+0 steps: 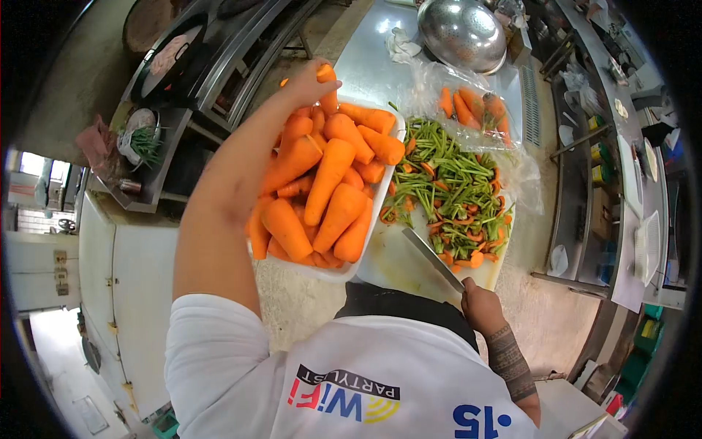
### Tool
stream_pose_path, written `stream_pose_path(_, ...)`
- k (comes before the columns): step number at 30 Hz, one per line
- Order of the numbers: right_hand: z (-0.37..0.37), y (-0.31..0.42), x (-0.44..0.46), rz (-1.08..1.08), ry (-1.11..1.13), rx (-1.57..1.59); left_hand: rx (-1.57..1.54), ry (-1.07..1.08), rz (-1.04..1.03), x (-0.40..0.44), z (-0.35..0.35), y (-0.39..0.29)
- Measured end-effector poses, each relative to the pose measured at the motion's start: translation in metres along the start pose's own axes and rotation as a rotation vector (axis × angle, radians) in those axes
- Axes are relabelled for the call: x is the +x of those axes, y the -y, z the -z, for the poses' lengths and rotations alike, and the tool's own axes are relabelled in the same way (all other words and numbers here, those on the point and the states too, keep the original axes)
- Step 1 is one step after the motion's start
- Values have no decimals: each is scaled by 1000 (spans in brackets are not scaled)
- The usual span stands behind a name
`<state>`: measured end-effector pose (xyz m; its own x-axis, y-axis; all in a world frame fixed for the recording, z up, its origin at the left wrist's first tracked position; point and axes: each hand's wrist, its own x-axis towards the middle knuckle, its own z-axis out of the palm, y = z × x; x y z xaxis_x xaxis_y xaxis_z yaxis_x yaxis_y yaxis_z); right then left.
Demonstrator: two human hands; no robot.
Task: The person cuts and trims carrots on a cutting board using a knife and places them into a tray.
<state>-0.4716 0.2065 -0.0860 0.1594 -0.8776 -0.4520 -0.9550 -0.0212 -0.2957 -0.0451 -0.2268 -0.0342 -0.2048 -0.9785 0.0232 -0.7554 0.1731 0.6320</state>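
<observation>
Carrot (328, 102) filled my left fingers (322, 90), which were clamped around it at the far edge of the tub (336, 276); that wrapped hold probably suited its thick body. I could not tell whether its lower end rested on the others. My right fingers (479, 300) were curled tight around the handle of a knife (433, 260), its blade slanting forward and leftward from them over the cutting board (391, 267), likely to keep the edge turned away from me.

Toward me from my left fingers, heaped carrots (329, 175) lay in the tub, its walls presumably there to stop them rolling off. Ahead of my right fingers, green tops (446, 168) mixed with orange trimmings covered much of the board, perhaps gathered there so bare surface remained beside the blade.

Farther ahead of those fingers, a clear bag (431, 77) held bagged carrots (468, 108), probably kept separate from the heap. Beyond, a metal colander (462, 33) sat on the tabletop (365, 62), well apart from the blade.
</observation>
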Motion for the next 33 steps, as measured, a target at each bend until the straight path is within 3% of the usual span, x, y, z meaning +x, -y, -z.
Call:
stream_pose_path(2,-3,2,-1,-21,14,10,-8,146,-54,-1,5,0)
stream_pose_path(5,-3,1,0,-33,-9,14,151,283,-419,-41,0,-15)
stream_pose_path(9,-3,3,-1,-17,-17,-4,240,455,-501,-44,-14,-22)
stream_pose_path(13,-4,3,-1,-44,0,-25,247,668,-297,-32,-10,-45)
stream_pose_path(16,-4,1,0,-23,-20,-31,470,463,-322,-43,-11,-52)
stream_pose_path(19,-7,0,-2,-10,-28,-28,494,473,-244,-48,-13,-61)
stream_pose_path(22,-4,2,-5,5,-42,2,526,478,-302,-53,-5,-61)
stream_pose_path(25,-6,0,-5,18,-65,13,223,553,-30,-70,29,-82)
stream_pose_path(28,-9,-1,-4,6,-63,-4,291,464,-113,-77,32,-60)
stream_pose_path(33,-4,2,-6,8,-60,23,466,582,-101,-75,14,-60)
